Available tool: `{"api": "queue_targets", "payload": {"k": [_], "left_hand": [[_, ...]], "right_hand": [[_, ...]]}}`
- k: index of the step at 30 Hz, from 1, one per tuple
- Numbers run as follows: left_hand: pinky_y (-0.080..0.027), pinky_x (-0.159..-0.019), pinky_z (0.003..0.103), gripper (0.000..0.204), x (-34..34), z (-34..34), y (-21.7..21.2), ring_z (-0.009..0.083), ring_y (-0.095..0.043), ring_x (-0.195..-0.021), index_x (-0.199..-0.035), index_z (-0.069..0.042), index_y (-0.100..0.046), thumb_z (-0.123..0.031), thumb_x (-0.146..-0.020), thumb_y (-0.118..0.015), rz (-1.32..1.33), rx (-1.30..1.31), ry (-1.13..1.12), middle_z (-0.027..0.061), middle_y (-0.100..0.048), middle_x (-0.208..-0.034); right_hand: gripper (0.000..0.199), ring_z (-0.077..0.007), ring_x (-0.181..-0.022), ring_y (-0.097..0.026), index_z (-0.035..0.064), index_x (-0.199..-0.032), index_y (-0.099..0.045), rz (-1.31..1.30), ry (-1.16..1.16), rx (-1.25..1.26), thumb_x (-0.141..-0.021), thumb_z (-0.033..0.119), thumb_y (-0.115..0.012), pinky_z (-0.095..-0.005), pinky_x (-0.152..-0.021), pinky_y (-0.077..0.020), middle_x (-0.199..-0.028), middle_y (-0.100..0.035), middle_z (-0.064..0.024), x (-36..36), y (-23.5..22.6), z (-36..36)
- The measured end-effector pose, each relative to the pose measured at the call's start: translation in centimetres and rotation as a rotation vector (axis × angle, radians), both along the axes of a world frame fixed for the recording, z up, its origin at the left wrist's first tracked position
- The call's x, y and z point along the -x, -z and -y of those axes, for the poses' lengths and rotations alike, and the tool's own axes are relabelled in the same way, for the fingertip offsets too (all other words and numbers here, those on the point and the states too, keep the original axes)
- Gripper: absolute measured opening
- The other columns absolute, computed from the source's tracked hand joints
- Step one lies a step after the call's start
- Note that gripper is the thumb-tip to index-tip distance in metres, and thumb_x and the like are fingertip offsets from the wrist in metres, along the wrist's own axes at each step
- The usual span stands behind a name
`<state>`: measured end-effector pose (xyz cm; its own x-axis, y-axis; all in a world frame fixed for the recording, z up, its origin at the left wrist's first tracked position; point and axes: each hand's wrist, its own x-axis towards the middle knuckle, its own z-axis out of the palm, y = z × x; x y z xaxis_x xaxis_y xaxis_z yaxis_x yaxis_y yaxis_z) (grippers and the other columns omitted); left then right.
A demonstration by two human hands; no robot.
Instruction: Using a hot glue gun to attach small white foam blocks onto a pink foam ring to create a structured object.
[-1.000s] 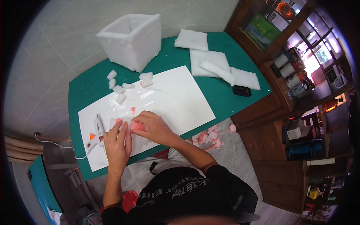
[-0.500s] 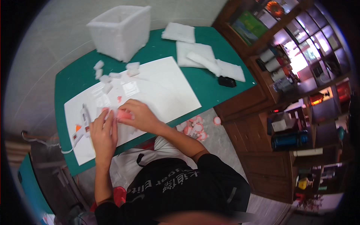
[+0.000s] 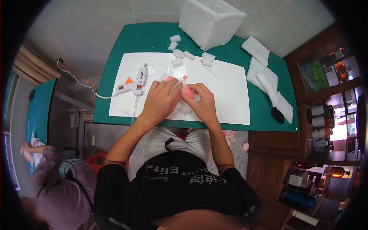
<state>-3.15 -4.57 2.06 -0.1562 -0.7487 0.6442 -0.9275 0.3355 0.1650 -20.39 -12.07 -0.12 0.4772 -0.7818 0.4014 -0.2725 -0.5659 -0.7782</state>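
A small pink-and-white foam piece (image 3: 188,93) is pinched between both my hands, low over the white board (image 3: 230,96). My left hand (image 3: 163,99) curls its fingers over the piece's left side, hiding part of it. On the other side, my right hand (image 3: 202,102) grips the pink part between thumb and fingers. A white glue gun (image 3: 141,78) with an orange trigger rests on the board left of my left hand, its cord running off to the left. Beyond my hands, pale foam chunks (image 3: 177,62) and pink scraps (image 3: 185,78) lie on the board.
A white foam box (image 3: 207,25) stands at the back of the green table (image 3: 119,46). White foam slabs (image 3: 262,74) and a black object (image 3: 277,115) are at the right. Pink-and-white pieces (image 3: 245,146) lie on the floor. Another person (image 3: 65,176) sits at the left.
The view has swung to the left and levelled, so the table sits further right and another person shows at the left. Both hands still hold the foam piece.
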Motion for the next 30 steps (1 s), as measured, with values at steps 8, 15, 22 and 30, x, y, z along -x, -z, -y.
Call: {"api": "queue_targets", "payload": {"k": [8,15,22,30], "left_hand": [[-0.042,-0.079,0.037,0.028,0.07,0.51,-0.19,0.0229,-0.061,-0.093,-0.111,-0.003,-0.07,-0.011,-0.084,-0.071,0.025,-0.014,0.017,0.0083,-0.066,-0.111],[-0.042,-0.08,0.037,0.027,0.17,0.64,0.16,0.0226,-0.061,-0.093,-0.111,-0.004,-0.07,-0.011,-0.084,-0.071,0.002,-0.009,0.013,0.0073,-0.066,-0.111],[-0.043,-0.079,0.037,0.028,-0.07,0.44,-0.05,0.0224,-0.062,-0.092,-0.112,-0.004,-0.07,-0.01,-0.084,-0.072,0.025,-0.007,0.01,0.008,-0.067,-0.113],[-0.044,-0.079,0.037,0.028,-0.08,0.61,0.09,0.0222,-0.063,-0.091,-0.113,-0.005,-0.07,-0.009,-0.085,-0.072,0.014,-0.018,0.011,0.0084,-0.068,-0.113]], "right_hand": [[0.036,-0.0236,-0.082,-0.064,-0.0004,-0.106,-0.07,0.01,-0.004,-0.028,-0.077,0.016,-0.083,-0.0328,-0.078,-0.0523,-0.098,-0.069,-0.0121,0.23,-0.2,0.35],[0.036,-0.0245,-0.082,-0.064,-0.0005,-0.106,-0.07,-0.01,0.0,-0.003,-0.077,0.018,-0.082,-0.0332,-0.077,-0.0523,-0.097,-0.069,-0.0125,0.39,0.05,0.5],[0.036,-0.0244,-0.081,-0.065,0.0,-0.105,-0.071,0.01,0.006,0.0,-0.078,0.02,-0.082,-0.0332,-0.075,-0.0521,-0.098,-0.07,-0.0127,0.15,0.09,0.39],[0.034,-0.0239,-0.082,-0.066,0.0002,-0.101,-0.072,-0.035,0.028,-0.06,-0.079,0.024,-0.082,-0.0332,-0.074,-0.0519,-0.096,-0.071,-0.0121,0.2,0.06,0.36]]}}
